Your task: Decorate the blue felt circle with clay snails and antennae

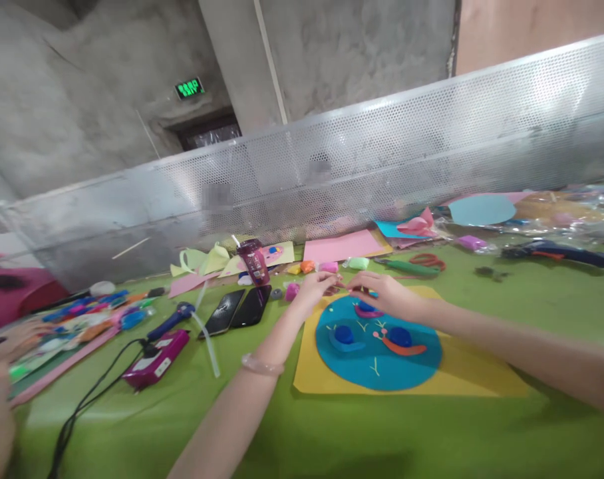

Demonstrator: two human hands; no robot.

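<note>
A yellow sheet (471, 366) lies on the green table, with a blue paper circle (332, 362) on it. Snail-like clay shapes sit on the circle, among them an orange body (406, 348) with a dark blue round shell (400, 336). Thin yellow marks and small pink balls are there too. Over the circle's far edge, the fingertips of my left hand (319, 287) are pinched together. My right hand (379, 293) faces it, its fingers also drawn together near the far snail. Whatever is between the fingertips is too small to make out.
Beyond my hands are clay lumps (358, 263), scissors (416, 264) and pink paper (339, 246). To the left stand a cup (253, 261), two phones (251, 306), a glue gun (169, 321) and a corded purple box (156, 359). Another person's hand (20, 339) is at far left.
</note>
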